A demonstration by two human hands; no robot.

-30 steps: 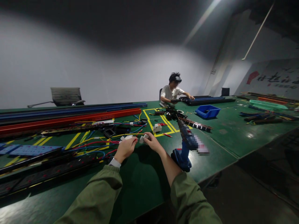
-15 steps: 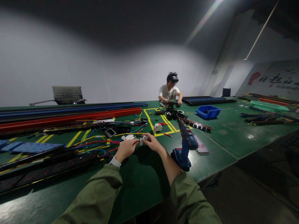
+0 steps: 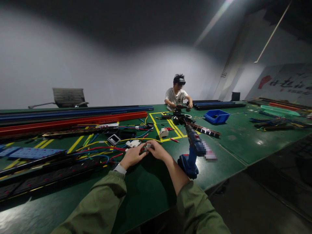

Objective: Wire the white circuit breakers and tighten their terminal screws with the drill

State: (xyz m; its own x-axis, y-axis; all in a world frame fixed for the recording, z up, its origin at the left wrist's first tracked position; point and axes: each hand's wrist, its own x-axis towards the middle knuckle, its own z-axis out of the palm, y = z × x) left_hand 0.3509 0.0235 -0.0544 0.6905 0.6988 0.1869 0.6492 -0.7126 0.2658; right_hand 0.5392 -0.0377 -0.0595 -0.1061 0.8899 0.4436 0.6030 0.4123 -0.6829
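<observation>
A small pale block-like part sits between my two hands, its kind too small to make out. My left hand pinches it from the left with thumb and fingertips. From the other side, the fingers of my right hand curl around it. Just behind my left hand lie white plastic pieces beside red, yellow and blue wires. A white circuit breaker stands on the table beyond my right hand, with a red pen-like tool near it.
A blue cordless drill stands right of my right forearm. Black socket strips and an orange-red rail lie left. Farther back are a blue bin and a co-worker handling a tool across the green table.
The pale part has turned between my fingers, and my right hand has closed farther over it. The co-worker's hand has shifted slightly to the right.
</observation>
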